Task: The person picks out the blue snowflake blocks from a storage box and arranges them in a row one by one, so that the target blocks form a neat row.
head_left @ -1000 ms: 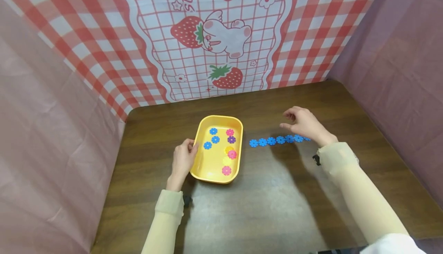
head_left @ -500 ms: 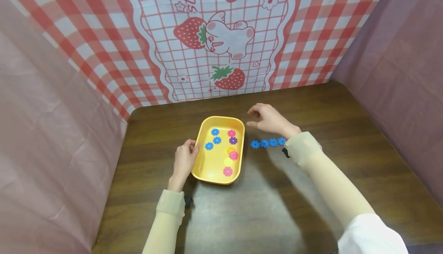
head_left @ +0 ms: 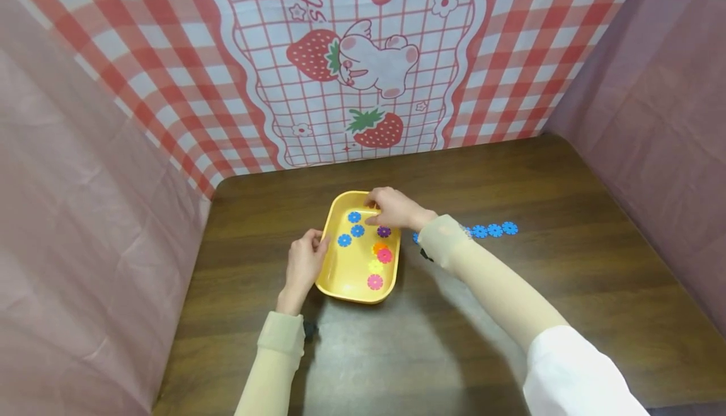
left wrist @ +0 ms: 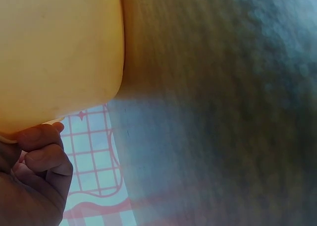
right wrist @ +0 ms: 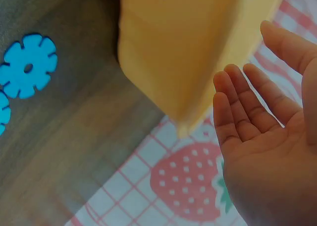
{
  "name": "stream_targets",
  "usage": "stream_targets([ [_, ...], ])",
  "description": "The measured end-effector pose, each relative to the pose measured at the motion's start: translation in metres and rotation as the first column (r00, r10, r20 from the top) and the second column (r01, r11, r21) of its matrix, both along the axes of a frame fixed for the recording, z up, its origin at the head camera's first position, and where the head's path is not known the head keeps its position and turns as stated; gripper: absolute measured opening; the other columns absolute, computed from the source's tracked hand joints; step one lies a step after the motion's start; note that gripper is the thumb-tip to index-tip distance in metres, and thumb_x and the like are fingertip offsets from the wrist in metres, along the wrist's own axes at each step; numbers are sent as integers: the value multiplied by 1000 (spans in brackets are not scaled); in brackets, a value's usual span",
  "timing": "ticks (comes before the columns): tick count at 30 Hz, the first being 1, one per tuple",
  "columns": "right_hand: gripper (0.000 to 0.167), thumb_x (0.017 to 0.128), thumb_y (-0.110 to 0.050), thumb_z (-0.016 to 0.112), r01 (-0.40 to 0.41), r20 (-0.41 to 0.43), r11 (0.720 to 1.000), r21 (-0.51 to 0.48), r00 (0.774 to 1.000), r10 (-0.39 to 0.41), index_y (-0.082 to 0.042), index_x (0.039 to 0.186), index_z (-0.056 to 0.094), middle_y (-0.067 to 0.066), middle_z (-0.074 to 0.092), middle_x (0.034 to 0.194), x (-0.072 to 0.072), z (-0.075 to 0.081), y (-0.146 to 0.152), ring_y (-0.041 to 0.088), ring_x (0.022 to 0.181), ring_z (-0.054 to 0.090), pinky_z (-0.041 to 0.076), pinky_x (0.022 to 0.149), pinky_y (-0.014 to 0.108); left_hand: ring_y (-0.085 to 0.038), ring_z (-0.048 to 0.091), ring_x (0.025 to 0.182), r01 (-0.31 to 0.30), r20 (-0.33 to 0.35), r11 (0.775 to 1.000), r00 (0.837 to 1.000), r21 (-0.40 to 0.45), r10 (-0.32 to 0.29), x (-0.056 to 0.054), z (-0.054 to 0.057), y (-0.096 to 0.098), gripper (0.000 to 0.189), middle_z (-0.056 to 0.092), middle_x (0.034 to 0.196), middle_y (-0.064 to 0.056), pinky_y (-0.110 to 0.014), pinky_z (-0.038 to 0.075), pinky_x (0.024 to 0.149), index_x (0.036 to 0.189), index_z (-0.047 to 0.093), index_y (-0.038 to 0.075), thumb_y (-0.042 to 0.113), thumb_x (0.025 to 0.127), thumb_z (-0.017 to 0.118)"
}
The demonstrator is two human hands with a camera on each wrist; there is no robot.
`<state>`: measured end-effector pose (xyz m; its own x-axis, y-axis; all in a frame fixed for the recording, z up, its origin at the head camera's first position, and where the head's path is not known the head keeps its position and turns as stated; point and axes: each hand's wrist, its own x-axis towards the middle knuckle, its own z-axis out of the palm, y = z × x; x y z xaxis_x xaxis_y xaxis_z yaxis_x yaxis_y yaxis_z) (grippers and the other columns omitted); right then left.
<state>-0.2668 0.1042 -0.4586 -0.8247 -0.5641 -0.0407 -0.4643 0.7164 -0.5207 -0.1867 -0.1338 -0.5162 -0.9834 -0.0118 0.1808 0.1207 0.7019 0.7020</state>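
A yellow plastic tray [head_left: 343, 277] holds several flat, notched, flower-shaped discs. My left hand [head_left: 303, 265] grips its left rim; in the left wrist view, the fingers [left wrist: 47, 159] curl at the edge of the tray wall [left wrist: 59, 47]. Over the tray's far right part is my right hand [head_left: 397, 210], thumb and fingers apart with nothing between them. Just left of its fingertips lie blue discs [head_left: 357, 231]. A purple disc [head_left: 384, 232] is below the hand, then an orange disc [head_left: 379, 248], pink disc [head_left: 375, 282] and yellow disc [head_left: 376, 266] toward the near end.
To the right of the tray, a row of blue discs [head_left: 495, 231] lies on the brown wooden table [head_left: 408, 353], partly covered by my right sleeve [head_left: 448, 242]. A strawberry-patterned cloth [head_left: 374, 75] hangs behind the table, with pink curtains [head_left: 85, 214] at the sides.
My right hand has moved left from above the row of blue discs to inside the tray, now covering the far pink disc. My left hand stays on the rim.
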Motion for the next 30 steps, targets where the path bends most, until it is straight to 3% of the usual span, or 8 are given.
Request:
stream_targets([
  [7,39,85,-18,78,-85,-30,987,137,995,90,3,116,67,15,67,110,-4,-16,-19,27,99,62,49,93,39,-21,55,59,1,-14,1000,1000,-1,-1,-1,0,-1,21,61,70,-6,-34,46,56,102,70,-3,17,96,68],
  [12,32,81,-14,78,-127,-27,981,149,991,132,3,106,68,12,64,94,-6,-25,-26,22,83,55,48,81,35,-20,55,59,10,-30,1000,999,4,-10,0,0,-2,20,61,69,-6,-33,46,56,101,70,-3,16,95,69],
  [17,23,81,-15,78,-151,-12,968,200,988,157,0,95,67,4,51,79,-5,-29,-31,19,73,45,41,71,33,-21,56,60,15,-42,1000,999,9,-14,0,0,-1,20,61,70,-6,-34,47,57,100,70,-3,16,95,69],
  [23,21,83,-22,78,-134,-58,955,265,986,154,-5,87,66,2,50,83,-4,-36,-36,18,74,47,44,72,34,-20,55,60,22,-40,1000,999,12,-21,-1,-1,-1,19,61,70,-5,-34,47,58,100,71,-2,16,95,69],
  [30,21,83,-23,80,-97,-74,964,247,990,118,-6,85,68,3,55,84,-2,-43,-42,20,75,53,47,74,36,-21,56,60,20,-55,1000,998,12,-20,0,-3,-2,19,62,69,-5,-36,47,58,100,71,-3,15,95,69],
])
